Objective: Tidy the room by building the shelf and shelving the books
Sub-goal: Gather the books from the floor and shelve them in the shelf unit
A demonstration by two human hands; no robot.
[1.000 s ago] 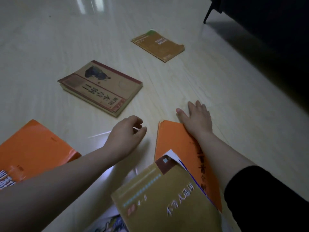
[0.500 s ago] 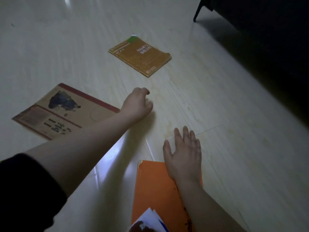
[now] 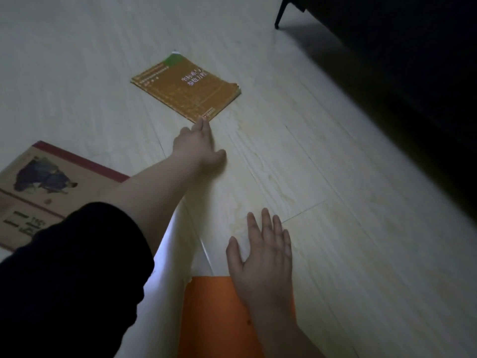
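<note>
That brown paperback [image 3: 187,87] your left hand [image 3: 197,147] is reaching for looks thin and floppy, so it's probably light but it'll sag if you pinch just one corner; since it lies flat on the slick floor [image 3: 322,177], I'd peel up the near corner and get fingers under the edge. It's got an orange-brown cover with white lettering, a green patch at the far corner and slightly ragged page edges. Your left fingertips just touch its near corner, hand open, nothing gripped yet. Your right hand [image 3: 260,262] is spread flat, palm down, partly on the orange book [image 3: 214,319] closest to you
</note>
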